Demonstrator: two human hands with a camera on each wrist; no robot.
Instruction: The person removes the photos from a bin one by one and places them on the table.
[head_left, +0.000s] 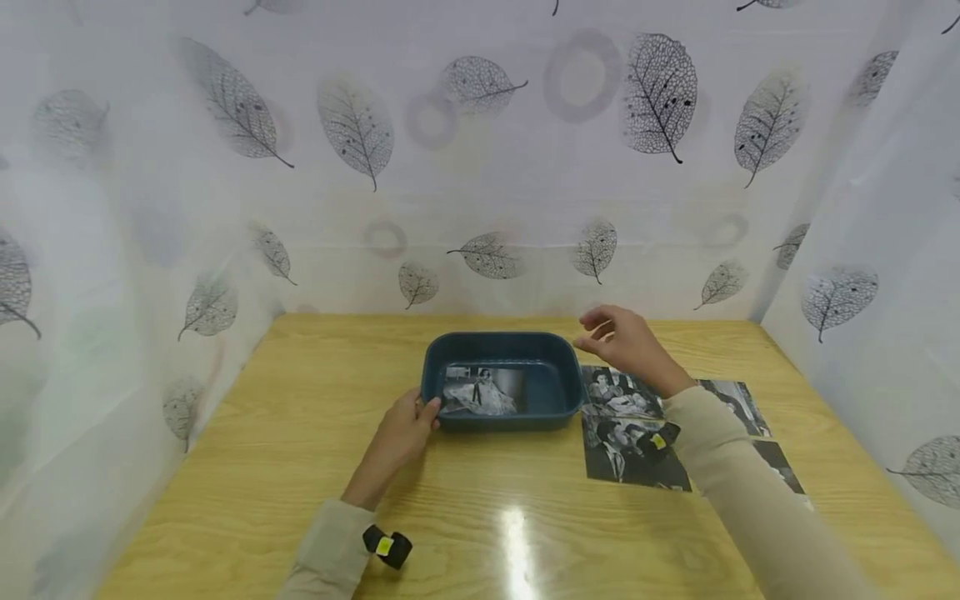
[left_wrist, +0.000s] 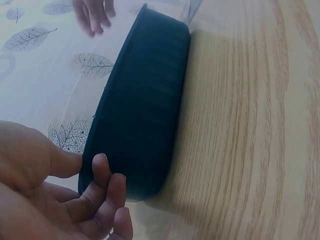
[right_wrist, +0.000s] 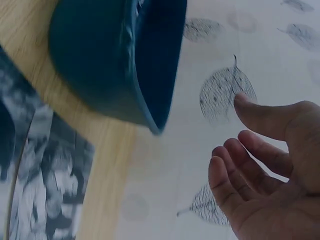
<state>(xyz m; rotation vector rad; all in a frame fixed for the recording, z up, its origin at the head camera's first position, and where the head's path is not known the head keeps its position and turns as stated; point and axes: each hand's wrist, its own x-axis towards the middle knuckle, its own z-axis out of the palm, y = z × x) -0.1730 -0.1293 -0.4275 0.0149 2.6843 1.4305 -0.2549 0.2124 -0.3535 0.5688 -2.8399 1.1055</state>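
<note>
A dark blue rectangular plastic basin (head_left: pixel 510 422) stands on the table, with a black-and-white photo (head_left: pixel 482 392) lying flat inside, toward its left. My left hand (head_left: pixel 396 435) pinches the basin's left front corner, thumb at the rim and fingers against the outer wall (left_wrist: pixel 140 105). Raised beside the basin's back right corner is my right hand (head_left: pixel 633 346), its fingers loosely bent and nothing between them. In the right wrist view a gap shows between the right thumb and fingertips. Just below that hand lies another photo (head_left: pixel 618 392), partly hidden by the wrist.
More black-and-white photos lie right of the basin: one in front (head_left: pixel 626 454), one farther right (head_left: pixel 738 404), and one partly under the right sleeve (head_left: pixel 780 462). A leaf-patterned curtain (head_left: pixel 495 183) encloses the wooden table (head_left: pixel 315 375) at the back and sides.
</note>
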